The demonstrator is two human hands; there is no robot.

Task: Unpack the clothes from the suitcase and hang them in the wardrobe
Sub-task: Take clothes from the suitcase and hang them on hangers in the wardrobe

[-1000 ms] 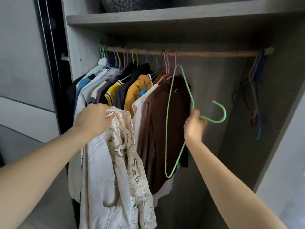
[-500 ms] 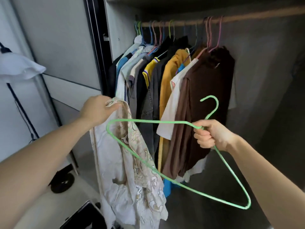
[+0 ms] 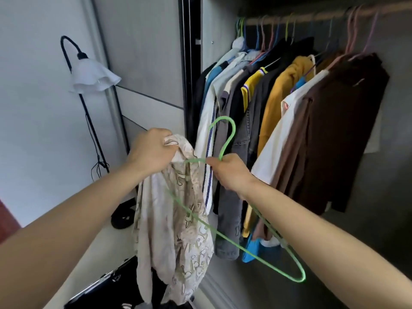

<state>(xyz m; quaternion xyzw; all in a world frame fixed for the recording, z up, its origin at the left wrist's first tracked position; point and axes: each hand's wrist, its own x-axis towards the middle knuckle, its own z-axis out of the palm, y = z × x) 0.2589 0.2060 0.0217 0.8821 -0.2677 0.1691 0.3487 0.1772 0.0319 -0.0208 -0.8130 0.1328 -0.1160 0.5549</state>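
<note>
Before the wardrobe, left hand grips the patterned shirt; right hand grips the green hanger beside it.

Pale wall at left, evenly lit. A black floor lamp stands against it (white fluted shade, cord trailing down the stem), its round base on light floor.

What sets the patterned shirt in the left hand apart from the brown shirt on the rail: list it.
Colour: the patterned shirt is cream with a beige print; the brown shirt is plain and dark.
Support: the left hand grips the patterned shirt bunched at its top, while the brown shirt hangs from the rail.
Shape: the patterned shirt is crumpled; the brown shirt is spread across its shoulders.
Both drape downward.
</note>
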